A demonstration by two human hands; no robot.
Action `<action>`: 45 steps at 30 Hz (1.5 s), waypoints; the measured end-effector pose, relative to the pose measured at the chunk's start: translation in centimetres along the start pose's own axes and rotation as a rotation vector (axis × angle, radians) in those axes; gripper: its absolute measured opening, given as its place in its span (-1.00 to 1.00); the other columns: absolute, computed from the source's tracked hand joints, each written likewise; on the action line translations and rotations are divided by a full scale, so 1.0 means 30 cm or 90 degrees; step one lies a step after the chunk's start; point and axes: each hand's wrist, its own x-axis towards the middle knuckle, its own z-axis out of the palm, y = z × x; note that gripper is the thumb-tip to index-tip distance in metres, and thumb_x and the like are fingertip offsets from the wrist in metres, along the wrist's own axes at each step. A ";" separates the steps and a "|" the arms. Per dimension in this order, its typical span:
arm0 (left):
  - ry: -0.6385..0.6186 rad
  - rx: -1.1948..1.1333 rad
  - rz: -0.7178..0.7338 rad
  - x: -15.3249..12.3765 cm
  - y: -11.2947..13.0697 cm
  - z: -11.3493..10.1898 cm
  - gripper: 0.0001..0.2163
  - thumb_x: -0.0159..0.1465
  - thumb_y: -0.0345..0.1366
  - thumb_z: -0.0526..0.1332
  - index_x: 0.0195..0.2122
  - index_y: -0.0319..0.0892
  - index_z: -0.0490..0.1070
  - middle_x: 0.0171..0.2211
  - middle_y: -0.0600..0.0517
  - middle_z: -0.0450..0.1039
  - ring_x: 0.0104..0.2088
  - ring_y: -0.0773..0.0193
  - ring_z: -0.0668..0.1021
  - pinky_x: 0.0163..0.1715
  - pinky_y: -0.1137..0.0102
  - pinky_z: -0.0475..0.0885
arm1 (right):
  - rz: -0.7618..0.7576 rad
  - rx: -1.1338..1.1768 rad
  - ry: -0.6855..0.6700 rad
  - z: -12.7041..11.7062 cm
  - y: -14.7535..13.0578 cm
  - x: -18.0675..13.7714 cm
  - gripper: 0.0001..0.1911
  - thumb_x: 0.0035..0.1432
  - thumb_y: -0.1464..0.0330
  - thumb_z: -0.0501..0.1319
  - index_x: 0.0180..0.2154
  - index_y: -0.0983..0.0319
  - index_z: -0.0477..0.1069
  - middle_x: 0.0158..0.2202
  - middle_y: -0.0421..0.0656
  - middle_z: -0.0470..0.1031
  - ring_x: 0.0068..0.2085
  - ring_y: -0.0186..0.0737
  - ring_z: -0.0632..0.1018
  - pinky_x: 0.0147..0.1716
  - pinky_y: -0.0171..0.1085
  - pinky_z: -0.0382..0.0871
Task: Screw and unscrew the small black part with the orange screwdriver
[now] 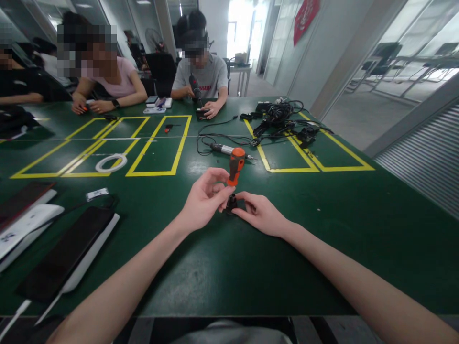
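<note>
My left hand [204, 198] pinches the lower part of an orange-and-black screwdriver [235, 165], which stands upright over a small black part [231, 203] on the green table [222, 267]. My right hand [260, 212] lies beside that black part, its fingertips closed on it and steadying it against the table. The screwdriver's tip is hidden where it meets the part.
A grey electric screwdriver [225, 149] with a cable lies just beyond. A heap of black cables [281, 119] sits at the far right, inside yellow tape boxes [158, 143]. A white ring [111, 162] and tablets [68, 253] lie to the left. Other people sit across the table.
</note>
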 end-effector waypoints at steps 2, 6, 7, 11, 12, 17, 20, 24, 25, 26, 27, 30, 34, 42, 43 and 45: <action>-0.004 0.028 0.004 -0.004 0.004 0.001 -0.70 0.26 -0.24 0.41 -0.02 -0.17 0.45 -0.22 0.07 0.47 -0.59 0.56 0.40 -0.64 0.56 0.31 | 0.000 0.000 -0.001 0.000 0.001 0.000 -0.78 0.32 0.26 0.27 -0.07 0.25 0.48 -0.62 -0.38 0.26 -0.60 -0.34 0.26 -0.51 -0.32 0.13; -0.028 0.064 0.002 -0.007 0.003 0.001 -0.77 0.30 -0.28 0.36 -0.05 -0.22 0.50 -0.34 0.09 0.44 -0.56 0.52 0.38 -0.59 0.54 0.32 | 0.003 -0.001 0.000 0.000 0.002 0.000 -0.78 0.33 0.25 0.27 -0.08 0.25 0.48 -0.62 -0.38 0.25 -0.60 -0.34 0.26 -0.51 -0.32 0.13; -0.021 0.059 0.007 -0.006 0.001 0.002 -0.79 0.29 -0.30 0.37 -0.08 -0.21 0.49 -0.33 0.10 0.44 -0.55 0.53 0.38 -0.58 0.54 0.32 | 0.004 -0.001 0.000 0.000 0.001 0.000 -0.78 0.33 0.25 0.27 -0.08 0.24 0.48 -0.62 -0.38 0.25 -0.60 -0.34 0.26 -0.51 -0.32 0.13; 0.015 0.017 0.020 -0.002 0.001 0.006 -0.70 0.22 -0.34 0.42 -0.05 -0.14 0.44 -0.18 0.09 0.45 -0.56 0.57 0.38 -0.62 0.56 0.29 | 0.002 -0.002 -0.001 -0.002 -0.003 0.001 -0.79 0.33 0.26 0.27 -0.08 0.23 0.48 -0.61 -0.37 0.26 -0.60 -0.33 0.27 -0.51 -0.32 0.12; 0.011 0.020 0.013 -0.001 0.004 0.005 -0.68 0.22 -0.33 0.42 -0.01 -0.14 0.45 -0.19 0.09 0.45 -0.56 0.57 0.38 -0.61 0.55 0.28 | 0.000 -0.002 0.000 -0.003 -0.004 0.001 -0.80 0.33 0.26 0.28 -0.09 0.23 0.48 -0.61 -0.37 0.26 -0.60 -0.33 0.27 -0.51 -0.31 0.13; -0.025 0.052 -0.007 -0.002 0.013 0.002 -0.73 0.25 -0.30 0.42 -0.07 -0.21 0.46 -0.37 0.10 0.48 -0.54 0.48 0.46 -0.56 0.54 0.38 | 0.002 -0.007 -0.006 -0.003 -0.005 0.002 -0.81 0.33 0.27 0.27 -0.10 0.23 0.47 -0.61 -0.38 0.25 -0.59 -0.34 0.26 -0.50 -0.32 0.13; -0.025 -0.004 -0.007 -0.003 0.006 0.002 -0.67 0.23 -0.28 0.44 -0.09 -0.15 0.34 -0.34 0.10 0.56 -0.55 0.44 0.53 -0.53 0.52 0.46 | 0.003 -0.009 -0.005 0.001 -0.003 0.001 -0.82 0.32 0.29 0.27 -0.09 0.24 0.47 -0.60 -0.39 0.24 -0.59 -0.35 0.26 -0.50 -0.33 0.11; -0.037 -0.035 -0.018 0.000 0.005 0.001 -0.57 0.23 -0.24 0.46 0.04 -0.16 0.35 -0.34 0.09 0.59 -0.56 0.43 0.56 -0.49 0.49 0.51 | -0.002 -0.005 0.000 0.004 -0.001 0.001 -0.81 0.33 0.27 0.26 -0.09 0.24 0.47 -0.60 -0.40 0.20 -0.59 -0.36 0.24 -0.48 -0.33 0.10; -0.046 -0.031 -0.022 0.001 0.008 -0.001 -0.58 0.23 -0.22 0.46 0.04 -0.20 0.39 -0.35 0.08 0.58 -0.54 0.42 0.57 -0.47 0.49 0.52 | -0.001 -0.004 -0.001 0.004 -0.001 0.001 -0.80 0.33 0.27 0.26 -0.09 0.24 0.47 -0.60 -0.40 0.20 -0.59 -0.36 0.24 -0.48 -0.33 0.10; -0.056 -0.027 -0.024 0.002 0.012 -0.002 -0.62 0.24 -0.20 0.45 0.01 -0.23 0.44 -0.35 0.06 0.58 -0.53 0.42 0.58 -0.45 0.48 0.52 | 0.001 -0.005 0.000 0.004 -0.001 0.001 -0.80 0.33 0.26 0.26 -0.09 0.24 0.47 -0.60 -0.40 0.19 -0.58 -0.36 0.25 -0.48 -0.33 0.10; -0.066 -0.022 -0.026 0.003 0.015 -0.004 -0.65 0.25 -0.18 0.45 -0.04 -0.26 0.47 -0.35 0.04 0.59 -0.52 0.41 0.58 -0.44 0.48 0.53 | 0.004 -0.007 -0.001 0.004 -0.002 0.001 -0.79 0.33 0.25 0.27 -0.09 0.24 0.47 -0.60 -0.40 0.19 -0.58 -0.36 0.25 -0.48 -0.33 0.10; -0.069 -0.030 -0.027 0.003 0.017 -0.008 -0.66 0.25 -0.17 0.45 -0.10 -0.23 0.43 -0.35 0.03 0.61 -0.52 0.39 0.60 -0.45 0.48 0.53 | 0.008 -0.010 -0.003 0.003 -0.003 0.001 -0.77 0.34 0.24 0.26 -0.07 0.24 0.47 -0.60 -0.40 0.19 -0.58 -0.36 0.25 -0.48 -0.33 0.09; -0.061 -0.063 -0.023 0.003 0.010 -0.008 -0.56 0.22 -0.17 0.49 -0.06 -0.14 0.28 -0.36 0.08 0.63 -0.53 0.37 0.62 -0.46 0.48 0.54 | 0.004 -0.009 -0.002 0.002 -0.004 -0.001 -0.74 0.35 0.23 0.25 -0.05 0.25 0.48 -0.61 -0.40 0.19 -0.59 -0.36 0.24 -0.49 -0.32 0.09; -0.072 -0.044 -0.030 0.005 0.016 -0.011 -0.63 0.25 -0.17 0.47 -0.05 -0.21 0.40 -0.32 0.02 0.63 -0.52 0.38 0.61 -0.46 0.47 0.54 | -0.001 -0.012 0.001 0.002 -0.001 -0.001 -0.78 0.34 0.23 0.26 -0.09 0.23 0.47 -0.61 -0.39 0.21 -0.59 -0.35 0.26 -0.49 -0.32 0.11; -0.068 -0.051 -0.027 0.005 0.014 -0.011 -0.63 0.24 -0.19 0.47 -0.06 -0.19 0.37 -0.33 0.04 0.63 -0.52 0.38 0.61 -0.47 0.47 0.54 | -0.001 -0.010 0.001 0.003 0.001 -0.001 -0.79 0.34 0.23 0.26 -0.09 0.23 0.46 -0.61 -0.39 0.21 -0.59 -0.35 0.26 -0.49 -0.32 0.11; -0.059 -0.064 -0.024 0.006 0.010 -0.010 -0.60 0.23 -0.21 0.48 -0.04 -0.15 0.33 -0.33 0.08 0.63 -0.53 0.39 0.61 -0.47 0.48 0.54 | 0.000 -0.007 -0.001 0.003 0.003 -0.001 -0.80 0.34 0.25 0.26 -0.09 0.22 0.46 -0.61 -0.39 0.22 -0.59 -0.35 0.26 -0.49 -0.33 0.10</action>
